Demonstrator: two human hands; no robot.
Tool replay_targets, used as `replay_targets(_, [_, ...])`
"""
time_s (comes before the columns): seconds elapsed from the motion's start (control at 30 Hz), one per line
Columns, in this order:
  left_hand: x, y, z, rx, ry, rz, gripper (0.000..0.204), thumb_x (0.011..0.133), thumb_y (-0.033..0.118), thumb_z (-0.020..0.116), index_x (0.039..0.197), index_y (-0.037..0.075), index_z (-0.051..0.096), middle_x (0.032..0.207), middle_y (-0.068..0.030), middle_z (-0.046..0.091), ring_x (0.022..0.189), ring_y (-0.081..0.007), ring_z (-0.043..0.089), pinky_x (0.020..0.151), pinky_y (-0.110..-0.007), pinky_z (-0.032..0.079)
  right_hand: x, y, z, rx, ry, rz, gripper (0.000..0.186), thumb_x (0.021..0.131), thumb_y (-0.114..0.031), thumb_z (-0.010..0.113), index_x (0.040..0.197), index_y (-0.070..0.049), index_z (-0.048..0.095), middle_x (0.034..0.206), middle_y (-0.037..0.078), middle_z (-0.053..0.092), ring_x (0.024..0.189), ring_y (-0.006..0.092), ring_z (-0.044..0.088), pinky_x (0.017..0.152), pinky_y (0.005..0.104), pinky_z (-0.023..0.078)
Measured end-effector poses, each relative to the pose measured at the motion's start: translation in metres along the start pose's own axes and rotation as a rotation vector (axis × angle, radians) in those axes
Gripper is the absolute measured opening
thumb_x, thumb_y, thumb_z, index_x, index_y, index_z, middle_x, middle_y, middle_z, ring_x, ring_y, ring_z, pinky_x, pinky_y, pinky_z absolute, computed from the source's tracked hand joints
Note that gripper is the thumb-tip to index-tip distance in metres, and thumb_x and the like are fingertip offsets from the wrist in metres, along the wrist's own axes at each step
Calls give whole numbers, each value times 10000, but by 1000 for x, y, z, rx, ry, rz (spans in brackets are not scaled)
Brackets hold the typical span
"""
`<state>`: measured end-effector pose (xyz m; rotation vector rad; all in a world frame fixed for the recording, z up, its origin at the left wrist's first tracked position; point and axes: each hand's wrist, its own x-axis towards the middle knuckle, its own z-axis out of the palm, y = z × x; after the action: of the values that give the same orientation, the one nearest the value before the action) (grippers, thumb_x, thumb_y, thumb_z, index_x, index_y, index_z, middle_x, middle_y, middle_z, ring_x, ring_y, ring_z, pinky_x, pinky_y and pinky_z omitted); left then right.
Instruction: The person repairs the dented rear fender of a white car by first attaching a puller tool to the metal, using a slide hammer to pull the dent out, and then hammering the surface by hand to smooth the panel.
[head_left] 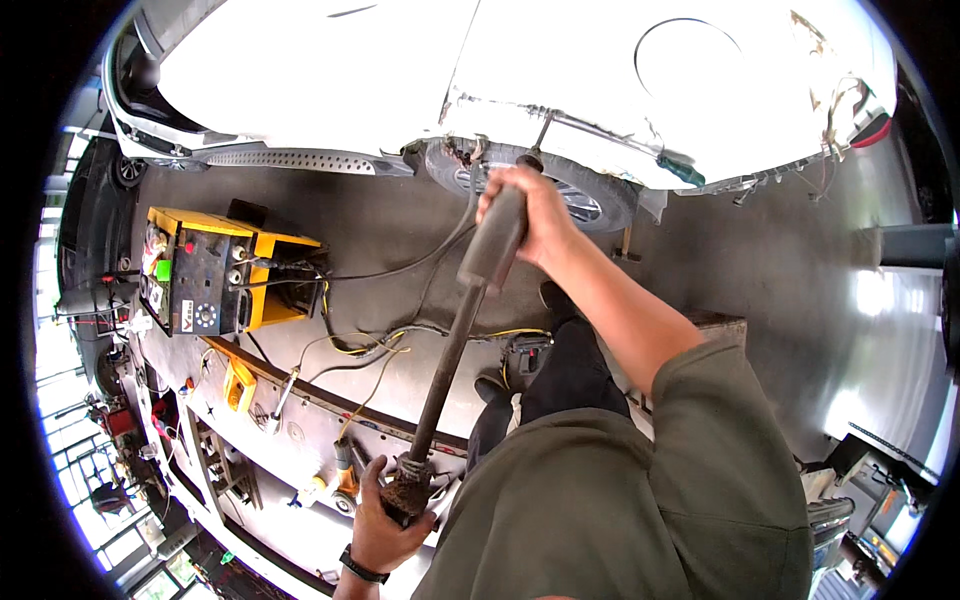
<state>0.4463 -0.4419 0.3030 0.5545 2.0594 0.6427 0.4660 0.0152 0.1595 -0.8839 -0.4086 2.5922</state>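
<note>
A long slide hammer (447,375) slants from beside my body up to the white car's side (560,60). My right hand (530,215) is wrapped around its thick sliding weight (493,245), near the far end. My left hand (388,525), with a black band at the wrist, grips the worn near end of the rod, where wire is wound around it. The far tip reaches a thin metal rod (600,133) lying along the panel above the rear wheel (590,205). That rod has a green handle (682,170). Whether the tip is hooked on it is too small to tell.
A yellow and black welding machine (210,275) stands at the left, with dark cables (400,270) running to the wheel area. Below lies a pale panel (270,400) bearing an angle grinder (345,480) and a yellow tool (238,385). Hoses (385,340) cross the floor near my feet.
</note>
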Motion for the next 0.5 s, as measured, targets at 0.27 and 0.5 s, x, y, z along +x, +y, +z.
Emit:
replay_targets(0.27, [-120,-96,-29,-280,-19,-334,1243,729,88,922,1636,14,75,1242,-213,665,1034,-261,698,896,-392,581,-181,240,51,-632,-531,596,540,1049,-401,671,1528,-182,555,1505,191,598,1298,334,626,1103,451,514])
replay_targets(0.5, [-107,-178,60,-167,287,11,1172,675,138,938,1584,-22,216,1153,-235,724,967,-275,744,885,-434,599,-188,258,67,-164,-468,491,149,991,-155,755,1035,-50,658,913,20,661,863,140,661,819,325,553])
